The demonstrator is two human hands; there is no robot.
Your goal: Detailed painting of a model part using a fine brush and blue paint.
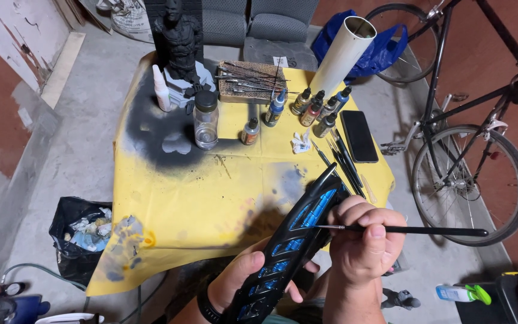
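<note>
My left hand (244, 282) is wrapped around the black piece (292, 240), holding it up over the near edge of the yellow table (181, 204). My right hand (364, 240) pinches a thin brush (403, 230), tip on a blue gap. I am painting, I think. Next, small careful strokes inside the gaps.
</note>
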